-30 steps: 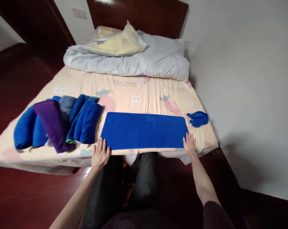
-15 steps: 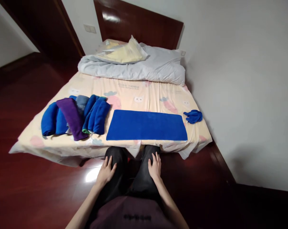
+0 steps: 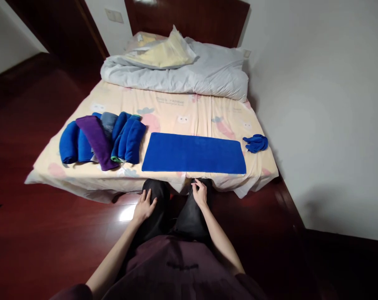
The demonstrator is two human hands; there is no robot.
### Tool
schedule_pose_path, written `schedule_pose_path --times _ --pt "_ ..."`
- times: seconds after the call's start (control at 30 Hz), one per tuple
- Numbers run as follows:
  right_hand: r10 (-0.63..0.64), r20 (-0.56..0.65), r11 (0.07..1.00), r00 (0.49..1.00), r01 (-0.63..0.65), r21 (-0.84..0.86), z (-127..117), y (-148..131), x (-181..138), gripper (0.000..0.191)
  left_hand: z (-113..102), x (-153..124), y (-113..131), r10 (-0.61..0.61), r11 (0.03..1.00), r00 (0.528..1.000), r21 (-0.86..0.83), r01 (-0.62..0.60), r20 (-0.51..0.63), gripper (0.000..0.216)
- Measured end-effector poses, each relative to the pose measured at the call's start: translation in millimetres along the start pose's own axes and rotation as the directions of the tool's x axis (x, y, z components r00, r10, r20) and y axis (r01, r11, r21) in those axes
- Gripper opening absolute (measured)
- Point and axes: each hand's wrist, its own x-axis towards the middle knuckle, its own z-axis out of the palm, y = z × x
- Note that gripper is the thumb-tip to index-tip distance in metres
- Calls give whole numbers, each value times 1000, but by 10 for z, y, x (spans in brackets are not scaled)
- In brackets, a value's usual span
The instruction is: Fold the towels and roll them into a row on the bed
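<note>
My left hand [image 3: 145, 207] rests on my left knee with its fingers spread, holding nothing. Over the other knee, my right hand [image 3: 200, 193] is raised a little, its fingers loosely bent and apart with nothing in them. Just beyond my knees, a blue towel [image 3: 193, 154] lies flat along the bed's front edge. To its left sits a row of several rolled blue towels [image 3: 69, 143], with a purple towel [image 3: 95, 141] lying slantwise across them and a grey-blue towel [image 3: 109, 124] among them. A small crumpled blue cloth [image 3: 256, 143] is at the right.
The towels lie on a bed with a cream patterned sheet [image 3: 176, 114]. A grey-white quilt [image 3: 164, 80] is bunched towards the dark headboard [image 3: 189, 21], with a pale yellow pillow [image 3: 167, 52] on it. A white wall [image 3: 317, 104] borders the right side.
My right hand has lifted off the knee and its fingers have turned inward and bent. My left hand stays on the knee. The view has tipped slightly downward; the towels lie as before.
</note>
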Motion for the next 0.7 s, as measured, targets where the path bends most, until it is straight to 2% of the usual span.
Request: schedule_pose_path --times 0.13,0.23,0.37,0.5,0.6,0.7 --pt "-20 62 995 998 14 97 -2 -4 205 43 -28 0 13 -14 1000 1000 18 14 26 78" --pt "-34 54 994 998 28 109 5 -10 328 47 -55 -7 28 3 1000 999 22 -3 33 77" --pt "18 33 999 999 -19 43 38 -13 401 42 -94 -19 63 9 1000 999 21 -9 36 76" --pt "71 71 997 995 -72 9 68 -8 407 39 -136 -32 103 -14 1000 999 27 13 45 77" --pt "143 82 989 986 -146 36 94 0 417 44 -158 -36 117 -10 999 999 42 8 50 77" --pt "179 64 970 982 -187 155 140 -4 444 51 -168 -26 133 7 997 997 74 -12 74 77"
